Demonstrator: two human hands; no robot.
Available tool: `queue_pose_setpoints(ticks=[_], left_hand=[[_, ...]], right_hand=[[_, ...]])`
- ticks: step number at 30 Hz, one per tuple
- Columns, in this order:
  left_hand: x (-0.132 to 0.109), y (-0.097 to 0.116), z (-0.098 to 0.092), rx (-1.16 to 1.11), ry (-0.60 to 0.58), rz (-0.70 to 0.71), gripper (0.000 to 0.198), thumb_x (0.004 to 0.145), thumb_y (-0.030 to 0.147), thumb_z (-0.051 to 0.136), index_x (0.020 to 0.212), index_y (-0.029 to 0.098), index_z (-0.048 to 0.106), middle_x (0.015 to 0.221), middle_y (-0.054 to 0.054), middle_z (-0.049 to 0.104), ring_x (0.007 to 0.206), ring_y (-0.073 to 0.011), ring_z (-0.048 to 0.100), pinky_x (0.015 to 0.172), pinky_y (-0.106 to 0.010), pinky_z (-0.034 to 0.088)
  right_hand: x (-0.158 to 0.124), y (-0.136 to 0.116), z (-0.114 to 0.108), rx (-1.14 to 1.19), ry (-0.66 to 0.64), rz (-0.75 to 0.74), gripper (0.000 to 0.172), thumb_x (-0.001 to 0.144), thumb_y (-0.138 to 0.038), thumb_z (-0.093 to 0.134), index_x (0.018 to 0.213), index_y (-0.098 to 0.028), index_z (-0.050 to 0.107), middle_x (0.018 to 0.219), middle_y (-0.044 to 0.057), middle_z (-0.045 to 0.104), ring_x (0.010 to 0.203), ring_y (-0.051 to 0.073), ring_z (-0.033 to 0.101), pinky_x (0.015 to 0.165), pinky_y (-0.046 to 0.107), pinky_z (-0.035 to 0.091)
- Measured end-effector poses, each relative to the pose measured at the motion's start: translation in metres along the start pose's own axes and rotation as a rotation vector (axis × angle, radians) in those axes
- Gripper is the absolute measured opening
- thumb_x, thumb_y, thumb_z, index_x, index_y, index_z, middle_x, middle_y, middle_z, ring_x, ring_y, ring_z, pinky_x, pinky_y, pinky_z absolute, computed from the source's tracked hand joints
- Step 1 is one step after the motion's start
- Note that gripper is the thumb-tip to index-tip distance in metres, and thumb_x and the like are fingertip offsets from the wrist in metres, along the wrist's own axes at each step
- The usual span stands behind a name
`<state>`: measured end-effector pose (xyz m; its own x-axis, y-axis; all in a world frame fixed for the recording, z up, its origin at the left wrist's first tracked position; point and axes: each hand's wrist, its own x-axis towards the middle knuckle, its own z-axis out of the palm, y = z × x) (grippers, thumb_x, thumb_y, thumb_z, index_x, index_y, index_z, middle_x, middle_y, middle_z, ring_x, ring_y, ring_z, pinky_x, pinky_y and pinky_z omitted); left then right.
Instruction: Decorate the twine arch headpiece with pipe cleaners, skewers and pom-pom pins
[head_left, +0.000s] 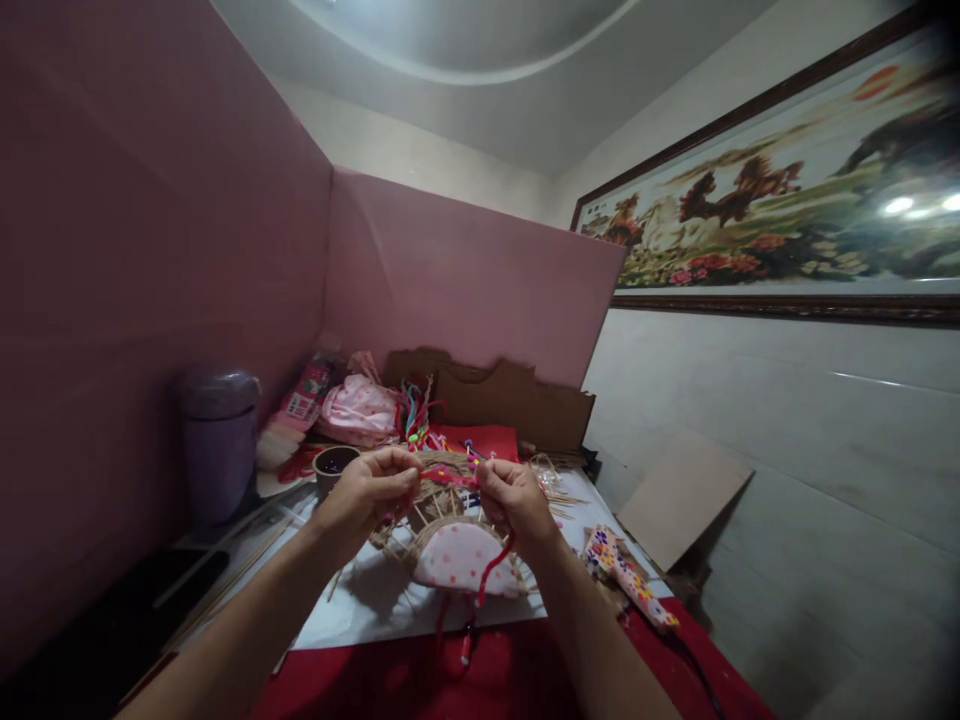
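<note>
Stretched between my two hands is a red cord (448,476) with small yellow and pink bits along it. My left hand (375,488) is closed, pinching its left end between thumb and fingers. On the other side my right hand (517,492) pinches it too, and a red tail (495,575) hangs below that hand. Beneath and behind them sits a craft piece woven from twine and thin sticks, with a white half-round panel (461,556) dotted in pink. My hands cover part of the woven piece.
A flower-patterned glue gun (630,580) with a black cable lies at the right. A dark cup (335,462), a lidded purple container (220,450) and a pink-and-white bag (362,410) stand at the left. Torn cardboard (495,400) leans at the back, and thin sticks (566,497) lie right of centre.
</note>
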<state>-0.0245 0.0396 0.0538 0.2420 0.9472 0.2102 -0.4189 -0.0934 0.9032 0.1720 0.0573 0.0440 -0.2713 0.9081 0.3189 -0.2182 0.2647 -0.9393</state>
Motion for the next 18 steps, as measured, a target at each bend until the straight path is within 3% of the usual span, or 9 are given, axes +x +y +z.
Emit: queue_pose_setpoints(ticks=[7, 13, 18], left_hand=[[-0.012, -0.008, -0.007, 0.084, 0.054, 0.056, 0.023, 0.059, 0.028, 0.077, 0.070, 0.014, 0.063, 0.056, -0.001, 0.061, 0.047, -0.0082, 0.050, 0.042, -0.018, 0.035], [-0.018, -0.018, -0.003, 0.046, 0.047, -0.013, 0.023, 0.065, 0.035, 0.073, 0.074, 0.016, 0.066, 0.054, 0.001, 0.059, 0.043, -0.0076, 0.048, 0.041, -0.019, 0.037], [-0.019, -0.020, -0.001, 0.067, 0.018, -0.017, 0.024, 0.071, 0.036, 0.069, 0.081, 0.015, 0.067, 0.063, -0.003, 0.062, 0.051, -0.0099, 0.054, 0.044, -0.019, 0.038]], right_hand=[[-0.013, 0.013, -0.005, 0.117, -0.084, 0.014, 0.034, 0.071, -0.041, 0.070, 0.058, -0.016, 0.052, 0.042, -0.009, 0.035, 0.035, 0.002, 0.022, 0.035, 0.018, 0.013], [-0.017, 0.008, -0.004, 0.127, -0.024, 0.048, 0.035, 0.070, -0.039, 0.071, 0.055, -0.017, 0.047, 0.038, -0.010, 0.031, 0.034, 0.002, 0.020, 0.035, 0.018, 0.012], [-0.016, 0.006, -0.006, 0.174, 0.032, 0.026, 0.037, 0.072, -0.041, 0.069, 0.055, -0.018, 0.045, 0.036, -0.011, 0.029, 0.033, 0.002, 0.018, 0.034, 0.018, 0.013]])
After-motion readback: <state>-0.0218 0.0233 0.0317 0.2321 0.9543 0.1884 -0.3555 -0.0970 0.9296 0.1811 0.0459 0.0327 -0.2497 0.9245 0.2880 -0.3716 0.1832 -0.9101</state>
